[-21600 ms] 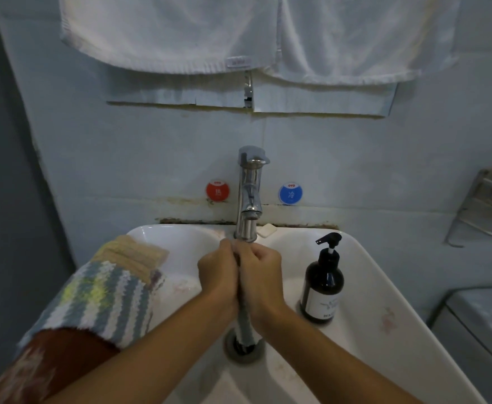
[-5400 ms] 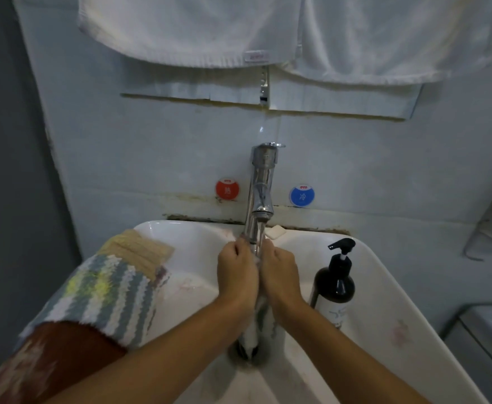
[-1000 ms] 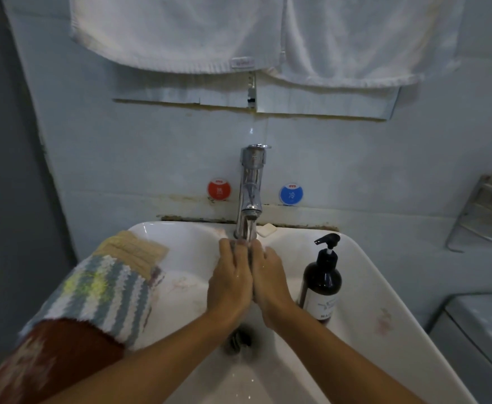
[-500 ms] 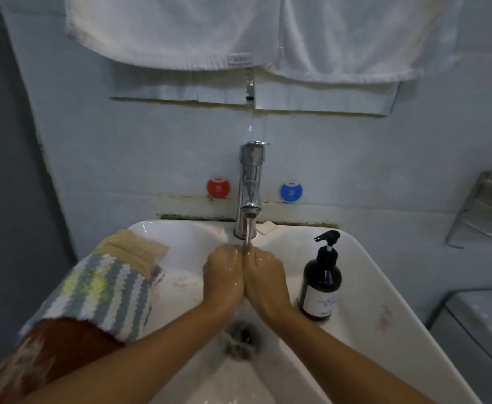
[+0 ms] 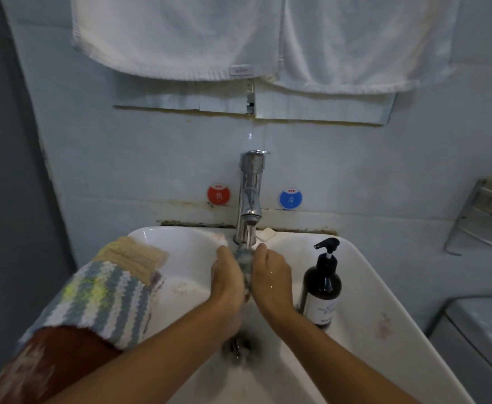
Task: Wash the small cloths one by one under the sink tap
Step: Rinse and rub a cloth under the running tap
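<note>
Hands [image 5: 227,279] parted; cloth [image 5: 245,265] now shows between.

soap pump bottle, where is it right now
In the head view the dark soap pump bottle stands upright on the right side of the white sink, just right of the right hand and below the blue sticker.

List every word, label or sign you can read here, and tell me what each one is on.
"OYO" and "热": red round sticker on the wall, left of the tap.
"OYO" and "冷": blue round sticker on the wall, right of the tap.
Label on the dark pump bottle: too blurred to read.
Tag on the white towel: too small to read.
</note>
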`<state>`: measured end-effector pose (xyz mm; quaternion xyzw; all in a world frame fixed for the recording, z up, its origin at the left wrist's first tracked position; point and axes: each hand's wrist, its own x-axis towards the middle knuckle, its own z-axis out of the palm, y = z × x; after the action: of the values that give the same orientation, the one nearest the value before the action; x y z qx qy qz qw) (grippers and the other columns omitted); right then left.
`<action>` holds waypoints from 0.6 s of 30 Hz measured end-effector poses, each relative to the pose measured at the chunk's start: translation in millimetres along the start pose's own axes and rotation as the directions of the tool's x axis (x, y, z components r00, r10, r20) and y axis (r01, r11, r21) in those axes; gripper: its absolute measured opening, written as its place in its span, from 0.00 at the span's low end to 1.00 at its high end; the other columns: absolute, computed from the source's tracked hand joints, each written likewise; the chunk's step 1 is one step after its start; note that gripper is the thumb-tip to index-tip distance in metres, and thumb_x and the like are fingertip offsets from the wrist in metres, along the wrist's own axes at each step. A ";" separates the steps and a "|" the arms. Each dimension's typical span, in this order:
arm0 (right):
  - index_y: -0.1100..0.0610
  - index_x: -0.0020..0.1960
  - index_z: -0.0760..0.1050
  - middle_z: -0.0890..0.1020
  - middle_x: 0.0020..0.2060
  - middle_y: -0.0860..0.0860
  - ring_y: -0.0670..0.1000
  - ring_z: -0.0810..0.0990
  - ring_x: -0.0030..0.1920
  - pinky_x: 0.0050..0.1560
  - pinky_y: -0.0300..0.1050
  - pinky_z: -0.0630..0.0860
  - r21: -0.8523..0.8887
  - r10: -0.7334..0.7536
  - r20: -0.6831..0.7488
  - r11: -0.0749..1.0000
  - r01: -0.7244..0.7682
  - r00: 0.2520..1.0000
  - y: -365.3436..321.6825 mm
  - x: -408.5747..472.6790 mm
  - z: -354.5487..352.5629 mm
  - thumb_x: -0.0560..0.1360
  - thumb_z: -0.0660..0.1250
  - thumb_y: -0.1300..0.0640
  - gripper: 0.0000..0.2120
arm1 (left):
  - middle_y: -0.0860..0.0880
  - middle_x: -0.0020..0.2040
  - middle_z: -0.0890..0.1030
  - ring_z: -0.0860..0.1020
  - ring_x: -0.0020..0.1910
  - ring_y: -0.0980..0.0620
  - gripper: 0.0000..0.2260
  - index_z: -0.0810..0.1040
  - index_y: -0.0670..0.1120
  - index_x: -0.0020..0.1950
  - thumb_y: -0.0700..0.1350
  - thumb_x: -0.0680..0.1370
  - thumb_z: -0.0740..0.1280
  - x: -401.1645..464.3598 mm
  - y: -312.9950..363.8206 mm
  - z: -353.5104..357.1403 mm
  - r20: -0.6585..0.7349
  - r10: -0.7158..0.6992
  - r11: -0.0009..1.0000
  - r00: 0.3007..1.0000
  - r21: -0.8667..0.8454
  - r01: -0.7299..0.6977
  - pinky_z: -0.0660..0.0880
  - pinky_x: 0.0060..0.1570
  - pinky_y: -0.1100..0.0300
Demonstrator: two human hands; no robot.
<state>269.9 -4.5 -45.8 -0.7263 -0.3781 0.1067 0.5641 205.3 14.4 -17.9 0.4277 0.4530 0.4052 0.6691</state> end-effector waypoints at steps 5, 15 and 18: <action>0.58 0.44 0.74 0.79 0.38 0.54 0.52 0.79 0.39 0.40 0.47 0.76 0.094 0.113 -0.033 0.990 -0.109 0.993 0.8 5.5 -4.3 0.85 0.52 0.50 0.19 | 0.46 0.42 0.83 0.78 0.33 0.53 0.13 0.80 0.47 0.52 0.51 0.84 0.57 -8.2 -2.4 -5.1 0.084 0.146 0.989 0.986 0.007 -0.147 0.73 0.27 0.64; 0.52 0.33 0.76 0.80 0.29 0.51 0.45 0.77 0.30 0.37 0.47 0.76 0.052 -0.038 0.116 0.998 0.032 0.993 -11.0 -12.8 -0.4 0.83 0.59 0.52 0.20 | 0.51 0.43 0.79 0.79 0.45 0.54 0.10 0.75 0.48 0.52 0.50 0.84 0.55 -2.3 -7.2 -4.8 -0.019 0.426 0.886 0.905 0.213 -0.412 0.76 0.45 0.58; 0.52 0.30 0.73 0.78 0.27 0.51 0.51 0.77 0.31 0.39 0.54 0.77 -0.071 -0.037 0.075 0.997 0.043 0.996 -9.4 -12.5 -1.4 0.81 0.57 0.50 0.22 | 0.47 0.39 0.77 0.76 0.38 0.51 0.12 0.74 0.43 0.43 0.44 0.84 0.57 3.9 -10.6 -8.3 -0.042 0.373 0.898 0.927 0.266 -0.350 0.72 0.35 0.61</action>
<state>258.0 -13.2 -40.2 -0.7343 -0.4168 0.1083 0.5248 200.1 16.5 -30.8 0.5673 0.4437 0.4804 0.5005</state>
